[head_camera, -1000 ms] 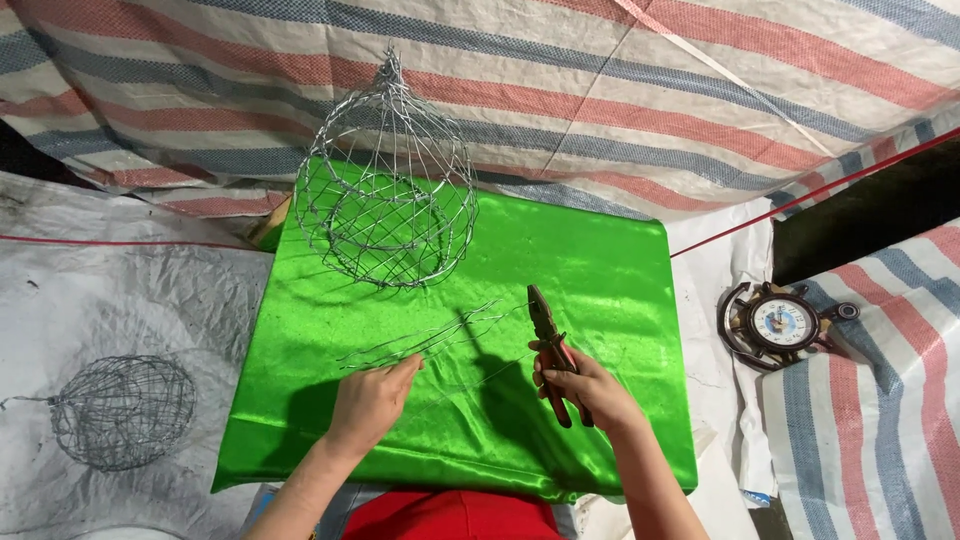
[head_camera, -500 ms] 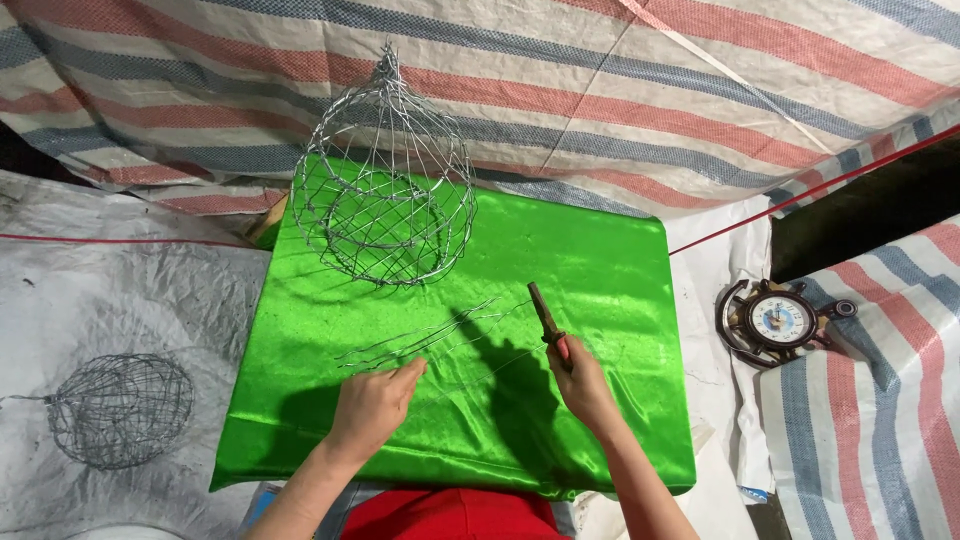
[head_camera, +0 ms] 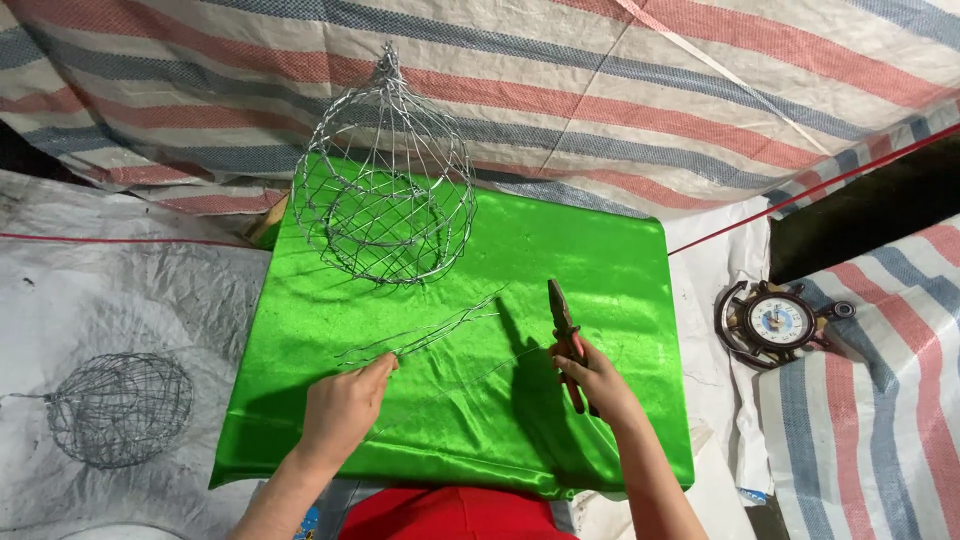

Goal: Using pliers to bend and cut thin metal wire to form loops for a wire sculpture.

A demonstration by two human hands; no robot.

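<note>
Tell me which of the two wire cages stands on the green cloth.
The tall, pear-shaped wire cage with the pointed top stands on the green cloth. The rounder, darker wire cage lies off it, on the grey sheet at left.

Single head view, steep downward, close over green cloth (head_camera: 450, 400)

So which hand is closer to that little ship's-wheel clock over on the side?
The right hand, holding the pliers on the green cloth, is nearer the clock off the cloth's right edge. The left hand is farther across, by the loose wires.
</note>
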